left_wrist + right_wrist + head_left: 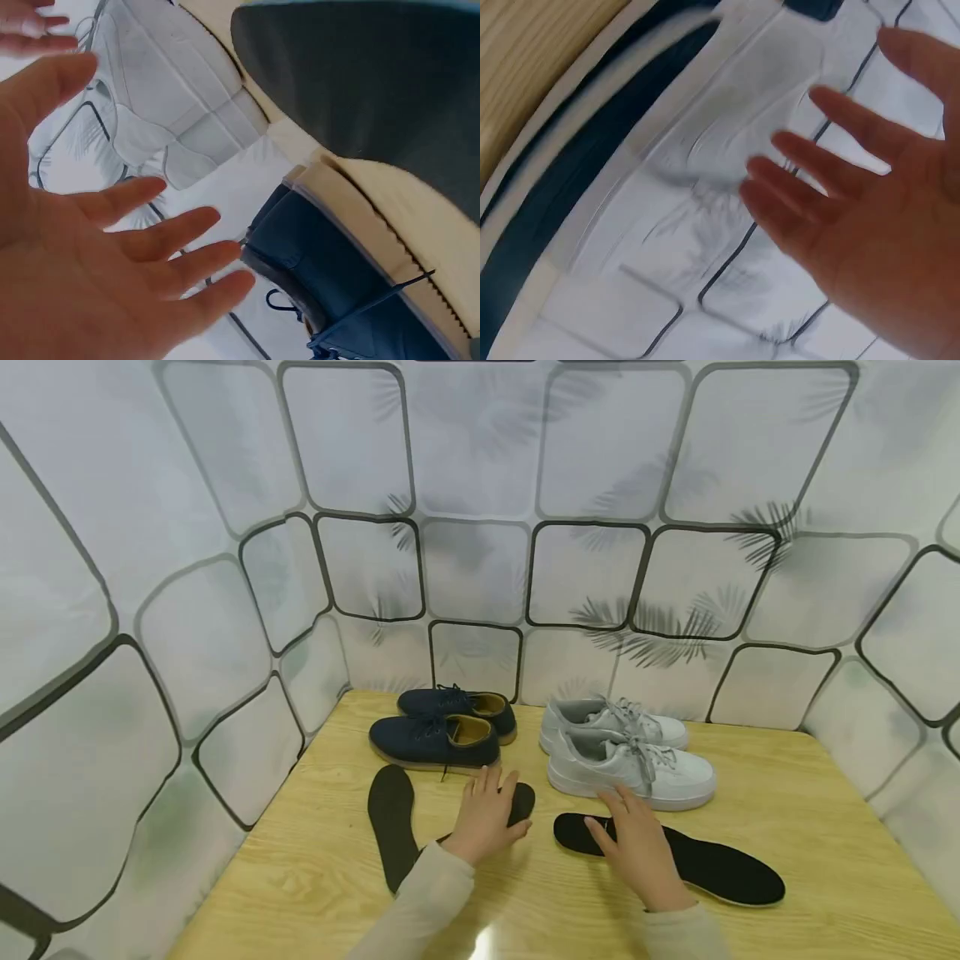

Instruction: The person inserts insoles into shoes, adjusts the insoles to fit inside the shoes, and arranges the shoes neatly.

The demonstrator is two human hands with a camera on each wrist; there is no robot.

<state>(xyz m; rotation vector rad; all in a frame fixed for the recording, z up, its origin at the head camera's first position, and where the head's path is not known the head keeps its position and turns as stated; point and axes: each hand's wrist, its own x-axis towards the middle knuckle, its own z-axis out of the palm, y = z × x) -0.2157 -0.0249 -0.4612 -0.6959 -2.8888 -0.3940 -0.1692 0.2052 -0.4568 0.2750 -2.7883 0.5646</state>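
In the head view my left hand [483, 818] hovers with fingers spread over a dark insole [522, 804], covering most of it. A second dark insole [392, 818] lies to its left. My right hand [637, 847], fingers extended, is above a black insole [727, 868] with a pale underside edge. Both wrist views show the palms with nothing in them: the left hand [112, 255] beside a navy lace-up shoe [330, 262] and an insole [360, 82], the right hand [877, 202] near a white sneaker [735, 120] and a blurred dark insole [577, 180].
Behind the left hand stands a pair of navy shoes [408, 740] with tan linings, toes leftward. A pair of white sneakers [675, 777] is at the back right, toes rightward. The wooden table [300, 877] meets patterned cloth walls [472, 568] at the back and sides.
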